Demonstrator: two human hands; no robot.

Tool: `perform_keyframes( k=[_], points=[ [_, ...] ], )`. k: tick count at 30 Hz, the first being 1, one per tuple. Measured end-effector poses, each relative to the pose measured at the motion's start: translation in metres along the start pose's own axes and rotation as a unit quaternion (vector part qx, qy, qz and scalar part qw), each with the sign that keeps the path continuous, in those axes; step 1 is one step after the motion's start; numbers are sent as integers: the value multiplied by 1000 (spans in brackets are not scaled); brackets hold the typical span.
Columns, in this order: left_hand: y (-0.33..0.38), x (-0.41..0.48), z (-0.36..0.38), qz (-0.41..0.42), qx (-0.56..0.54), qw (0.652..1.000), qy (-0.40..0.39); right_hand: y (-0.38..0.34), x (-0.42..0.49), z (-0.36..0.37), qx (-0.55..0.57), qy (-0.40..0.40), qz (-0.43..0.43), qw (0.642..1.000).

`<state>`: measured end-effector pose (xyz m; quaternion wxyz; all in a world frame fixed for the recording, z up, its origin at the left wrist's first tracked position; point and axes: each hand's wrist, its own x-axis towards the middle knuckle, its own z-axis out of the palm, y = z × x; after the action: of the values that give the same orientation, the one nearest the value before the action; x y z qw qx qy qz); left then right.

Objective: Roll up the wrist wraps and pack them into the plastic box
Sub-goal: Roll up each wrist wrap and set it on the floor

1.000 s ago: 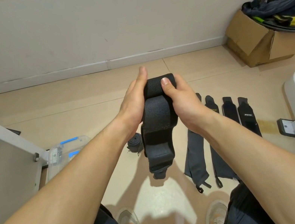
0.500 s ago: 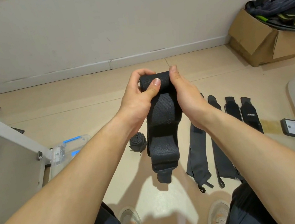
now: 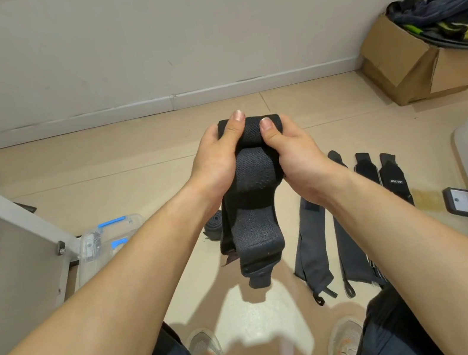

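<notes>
Black elastic fills the centre of the frame: you hold a wrist wrap (image 3: 261, 225) up in front of you, its top end turned into a small roll and its loose tail hanging down toward the floor. Your left hand (image 3: 217, 161) and right hand (image 3: 294, 154) both grip that roll from either side, thumbs pressed on its near face, fingers curled behind it. One finished roll (image 3: 213, 228) lies on the floor just left of the hanging tail. At middle left, the clear plastic box (image 3: 95, 248) with blue latches sits on the floor, partly behind your left forearm. Four flat wraps (image 3: 313, 251) lie side by side right of centre, partly hidden by your right forearm. At upper right, a cardboard box (image 3: 400, 66) stands against the wall.
</notes>
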<state>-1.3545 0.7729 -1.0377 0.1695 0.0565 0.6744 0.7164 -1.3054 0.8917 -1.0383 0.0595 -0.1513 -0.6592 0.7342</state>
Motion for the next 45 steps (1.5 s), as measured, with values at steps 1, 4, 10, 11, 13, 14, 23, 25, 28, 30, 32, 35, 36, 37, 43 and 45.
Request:
perform_keyframes(
  k=[1,4,10,11,13,14,23,25,28,30,32,35,36,37,43,45],
  points=[
    [-2,0,-1,1,-9,1000,0,-1,0,-1,-2,-9,4,1000],
    [-4,-2,-3,2,-34,999,-16,-6,0,-6,-27,-22,19,999],
    [-3,-4,-3,42,-28,998,-37,-3,0,0,-38,13,7,999],
    [-2,-4,-3,46,-24,998,-35,-1,1,1,-23,15,4,1000],
    [0,-7,-3,49,-23,998,-41,-1,1,0,19,17,6,1000],
    [0,-8,-3,46,-26,998,-47,-2,1,-1,34,15,6,999],
    [4,-5,2,-18,27,999,-23,1,-2,0,41,-8,-3,999],
    [4,-5,2,3,1,1000,-22,-1,-3,-2,72,-27,2,997],
    [6,-6,1,14,-32,999,-20,-2,-3,-4,114,-42,20,992],
    [6,-5,-1,14,-47,999,-22,0,-3,0,131,-38,36,990],
    [2,-3,-2,23,-49,998,-26,2,-2,5,128,-17,44,991],
    [-1,-3,-4,46,-26,998,-44,2,-1,8,92,13,66,993],
    [-2,-4,-4,49,-21,997,-52,1,0,7,88,16,78,993],
    [-3,-5,-4,52,-15,997,-59,0,0,6,89,21,85,992],
    [2,-7,-4,30,-39,994,-101,-1,-2,4,140,29,39,989],
    [6,-8,-4,1,-65,992,-105,-1,-2,4,139,29,23,990]
  ],
)
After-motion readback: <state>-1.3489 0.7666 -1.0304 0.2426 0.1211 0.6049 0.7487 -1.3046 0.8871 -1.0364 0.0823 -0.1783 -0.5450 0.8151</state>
